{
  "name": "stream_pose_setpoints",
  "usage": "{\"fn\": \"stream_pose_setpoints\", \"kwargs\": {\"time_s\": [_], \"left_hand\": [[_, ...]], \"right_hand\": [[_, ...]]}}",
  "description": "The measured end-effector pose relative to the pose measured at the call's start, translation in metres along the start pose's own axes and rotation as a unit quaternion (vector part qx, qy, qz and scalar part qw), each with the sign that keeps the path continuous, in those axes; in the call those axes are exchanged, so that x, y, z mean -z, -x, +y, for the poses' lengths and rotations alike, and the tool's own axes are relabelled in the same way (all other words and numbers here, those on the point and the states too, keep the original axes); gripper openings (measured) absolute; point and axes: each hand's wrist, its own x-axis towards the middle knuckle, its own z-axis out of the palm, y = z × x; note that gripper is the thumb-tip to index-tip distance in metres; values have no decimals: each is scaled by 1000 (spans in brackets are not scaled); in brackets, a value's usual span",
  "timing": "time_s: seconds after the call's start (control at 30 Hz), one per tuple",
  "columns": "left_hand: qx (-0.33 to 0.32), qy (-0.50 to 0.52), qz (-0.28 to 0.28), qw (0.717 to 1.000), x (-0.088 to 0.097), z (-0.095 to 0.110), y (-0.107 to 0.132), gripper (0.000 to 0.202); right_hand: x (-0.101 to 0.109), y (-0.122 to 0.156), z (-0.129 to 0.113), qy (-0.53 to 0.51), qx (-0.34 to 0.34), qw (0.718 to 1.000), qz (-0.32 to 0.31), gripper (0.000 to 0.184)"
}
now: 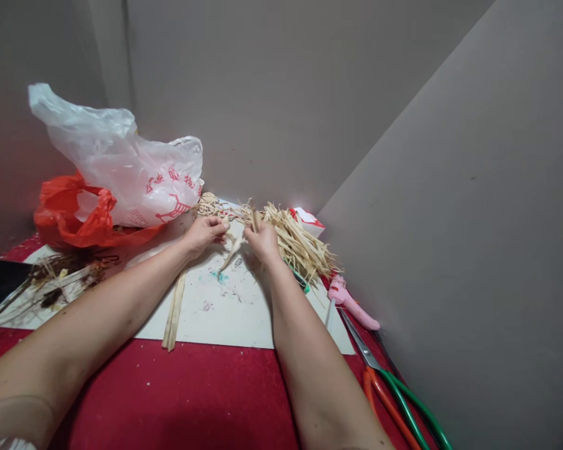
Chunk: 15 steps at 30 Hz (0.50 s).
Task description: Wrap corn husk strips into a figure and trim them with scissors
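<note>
My left hand (206,234) is closed in a pinch, thumb and fingers together on a pale dried plant strip. A curved piece of such strip (231,255) hangs between the hands over the white board (225,312); I cannot tell which hand it belongs to. My right hand (263,241) is closed around a brownish dried strip (254,217) that sticks up above its fingers. Just right of that hand lies a large heap of dried straw-coloured strips (300,240). Two or so flat long strips (174,312) lie beside my left forearm, over the board's front edge.
Large scissors with orange and green handles (398,400) and a pink-handled tool (351,303) lie at the right, by the grey wall (473,250). A white plastic bag (122,162) and a red bag (70,209) stand back left. Dark roots (60,281) lie at the left.
</note>
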Motion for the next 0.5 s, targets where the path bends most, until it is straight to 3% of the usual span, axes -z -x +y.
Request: {"fn": "stream_pose_setpoints", "kwargs": {"time_s": [0.07, 0.13, 0.27, 0.33, 0.4, 0.5], "left_hand": [[-4, 21, 35, 999, 2, 0, -3, 27], [-4, 31, 59, 998, 6, -1, -5, 25], [9, 38, 79, 996, 11, -4, -9, 19], [10, 43, 86, 995, 12, -4, -9, 18], [11, 47, 99, 994, 12, -4, -9, 18], [16, 47, 116, 992, 12, -4, -9, 16]], "right_hand": [[8, -4, 2, -119, -65, 989, 65, 13], [15, -8, 0, -273, -119, 949, 100, 9], [30, -14, -6, -509, -164, 841, 86, 9], [44, -18, -9, -541, -170, 818, 96, 13], [66, -22, -12, -513, -141, 835, 139, 15], [109, -23, -17, -346, -20, 922, 174, 14]]}}
